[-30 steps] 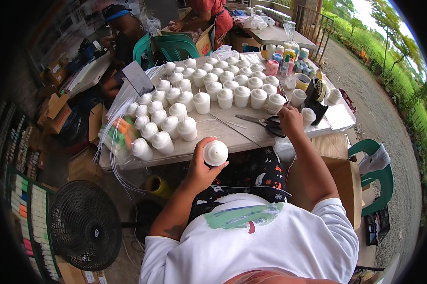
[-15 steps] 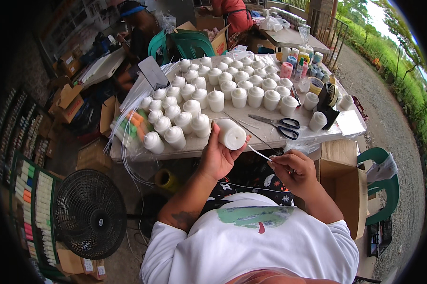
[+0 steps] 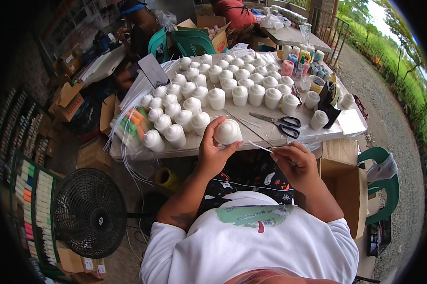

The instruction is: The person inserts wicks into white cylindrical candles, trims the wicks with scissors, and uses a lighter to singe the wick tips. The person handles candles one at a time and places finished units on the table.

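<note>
My left hand (image 3: pixel 214 152) is wrapped round a white votive candle (image 3: pixel 228 131), held above the table's front edge with its domed top turned toward me. Between the pinched fingertips of my right hand (image 3: pixel 295 163) is a thin white wick (image 3: pixel 260 146). The wick's free end points at the candle, close beside it; whether they touch is hard to tell. Beyond my hands, several rows of white candles (image 3: pixel 217 99) stand on the table, many with a wick rising from the top. Black-handled scissors (image 3: pixel 289 127) lie on the tabletop, with a thin metal rod (image 3: pixel 248 128) near the candle.
Long white wicks (image 3: pixel 120 137) hang over the table's left edge. A tape dispenser (image 3: pixel 328 106) and coloured candles (image 3: pixel 287 68) stand at the right. An open cardboard box (image 3: pixel 342 175) is by my right arm, a black fan (image 3: pixel 89 214) at my left. Two co-workers are farther back.
My left hand has turned the candle from its flat, holed end to its domed top. My right hand has shifted slightly up, still with the wick. A co-worker in red has bent lower.
</note>
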Demonstrator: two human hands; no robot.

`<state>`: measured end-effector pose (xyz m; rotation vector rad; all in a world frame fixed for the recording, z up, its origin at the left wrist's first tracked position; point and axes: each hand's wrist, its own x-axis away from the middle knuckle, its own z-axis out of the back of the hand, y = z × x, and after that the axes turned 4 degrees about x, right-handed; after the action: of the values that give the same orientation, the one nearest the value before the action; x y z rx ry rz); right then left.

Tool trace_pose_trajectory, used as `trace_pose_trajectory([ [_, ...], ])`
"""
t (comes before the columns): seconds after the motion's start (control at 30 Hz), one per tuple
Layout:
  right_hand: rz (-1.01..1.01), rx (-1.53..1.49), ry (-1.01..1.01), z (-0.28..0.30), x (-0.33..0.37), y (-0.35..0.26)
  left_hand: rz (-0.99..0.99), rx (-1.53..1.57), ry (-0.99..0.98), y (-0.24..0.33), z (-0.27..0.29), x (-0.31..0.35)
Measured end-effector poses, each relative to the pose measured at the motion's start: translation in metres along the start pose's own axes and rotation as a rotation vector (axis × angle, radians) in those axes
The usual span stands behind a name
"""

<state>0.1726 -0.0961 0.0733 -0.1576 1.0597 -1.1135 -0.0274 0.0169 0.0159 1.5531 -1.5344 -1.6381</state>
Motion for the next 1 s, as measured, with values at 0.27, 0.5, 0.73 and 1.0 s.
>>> trace_pose_trajectory([
  [0.27, 0.084, 0.087, -0.036, 0.004, -0.009, -0.011, -0.431, -0.696, -0.065, 0.018, -0.004, 0.000],
  [0.5, 0.123, 0.138, -0.044, 0.007, -0.017, -0.016, -0.538, -0.827, -0.096, 0.020, -0.002, 0.001],
  [0.73, 0.134, 0.180, -0.058, 0.007, -0.016, -0.017, -0.612, -0.920, -0.091, 0.023, -0.003, 0.001],
  [1.0, 0.161, 0.216, -0.092, 0.010, -0.018, -0.023, -0.693, -1.014, -0.065, 0.023, -0.004, 0.003],
])
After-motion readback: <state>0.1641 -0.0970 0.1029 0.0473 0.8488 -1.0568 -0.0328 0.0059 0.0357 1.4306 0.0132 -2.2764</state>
